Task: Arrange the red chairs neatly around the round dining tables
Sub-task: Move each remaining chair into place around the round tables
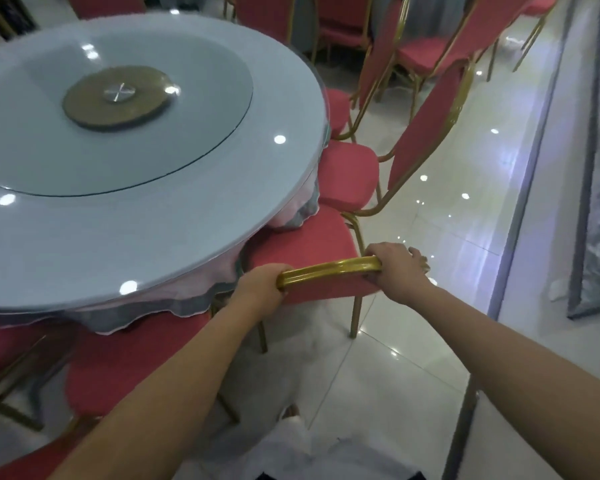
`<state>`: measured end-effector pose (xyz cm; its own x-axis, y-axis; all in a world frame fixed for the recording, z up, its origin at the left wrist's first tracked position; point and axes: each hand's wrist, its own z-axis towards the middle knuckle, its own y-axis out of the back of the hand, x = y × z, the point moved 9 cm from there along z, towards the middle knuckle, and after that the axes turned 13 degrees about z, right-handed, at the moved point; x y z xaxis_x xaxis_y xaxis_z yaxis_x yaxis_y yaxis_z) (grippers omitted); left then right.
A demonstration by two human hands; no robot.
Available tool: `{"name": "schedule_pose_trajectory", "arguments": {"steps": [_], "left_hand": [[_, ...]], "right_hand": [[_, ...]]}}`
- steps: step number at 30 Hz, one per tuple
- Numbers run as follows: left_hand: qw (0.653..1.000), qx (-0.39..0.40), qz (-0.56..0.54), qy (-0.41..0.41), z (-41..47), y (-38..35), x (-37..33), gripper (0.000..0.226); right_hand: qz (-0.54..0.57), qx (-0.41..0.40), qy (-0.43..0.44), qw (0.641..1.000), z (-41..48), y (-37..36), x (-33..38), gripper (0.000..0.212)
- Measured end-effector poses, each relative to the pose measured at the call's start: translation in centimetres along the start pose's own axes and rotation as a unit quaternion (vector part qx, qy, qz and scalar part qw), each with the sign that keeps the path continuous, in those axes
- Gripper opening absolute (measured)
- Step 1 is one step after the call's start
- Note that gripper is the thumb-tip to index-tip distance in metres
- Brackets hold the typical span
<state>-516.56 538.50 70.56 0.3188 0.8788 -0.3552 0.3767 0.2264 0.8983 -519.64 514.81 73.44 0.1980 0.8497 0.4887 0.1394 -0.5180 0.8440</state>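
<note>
A red chair [302, 244] with a gold frame stands at the near right edge of the round table [84, 244], its seat partly under the tablecloth. My left hand [258, 289] grips the left end of the chair's gold top rail. My right hand [397, 271] grips the rail's right end. Another red chair [352, 178] stands just beyond it, pushed against the table. A third red chair [129, 368] sits to the near left, its seat under my left forearm.
The table carries a glass turntable [118, 109] and a draped cloth. More red chairs [420, 53] crowd the back right. Glossy white floor tiles [413, 341] stretch to the right, up to a wall with grey trim [520, 202].
</note>
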Motion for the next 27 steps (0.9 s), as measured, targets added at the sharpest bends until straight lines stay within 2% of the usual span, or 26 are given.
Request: {"name": "schedule_pose_trajectory", "arguments": {"steps": [5,8,12,15,18,22,24,27], "left_hand": [[0.999,-0.011,-0.013,0.04,3.6,1.0,-1.4,0.018],[0.999,-0.016,-0.025,0.044,4.9,0.5,-3.0,0.018],[0.995,-0.018,-0.007,0.093,4.6,0.0,-3.0,0.022],[0.989,0.005,0.015,0.149,3.5,-0.3,-2.9,0.023],[0.98,0.03,0.017,0.194,1.4,-1.7,-4.7,0.027],[0.967,-0.003,-0.035,0.251,-2.9,-4.7,-10.0,0.045],[0.962,-0.021,-0.062,0.267,-5.2,-6.8,-13.2,0.056],[0.95,-0.043,-0.108,0.289,-7.3,-9.8,-16.3,0.061]], "right_hand": [[-0.021,0.025,0.034,0.999,5.0,3.0,-1.0,0.013],[-0.037,0.097,0.061,0.993,6.7,3.8,-2.4,0.011],[-0.056,0.176,0.111,0.977,7.6,3.3,-2.9,0.014],[-0.078,0.234,0.187,0.951,7.4,2.6,-2.2,0.019],[-0.093,0.272,0.263,0.921,6.3,2.8,-2.7,0.001],[-0.086,0.308,0.328,0.889,4.3,3.9,-5.6,0.003],[-0.079,0.323,0.352,0.875,3.3,4.3,-7.2,0.011],[-0.064,0.298,0.394,0.867,2.2,5.2,-8.6,0.019]]}}
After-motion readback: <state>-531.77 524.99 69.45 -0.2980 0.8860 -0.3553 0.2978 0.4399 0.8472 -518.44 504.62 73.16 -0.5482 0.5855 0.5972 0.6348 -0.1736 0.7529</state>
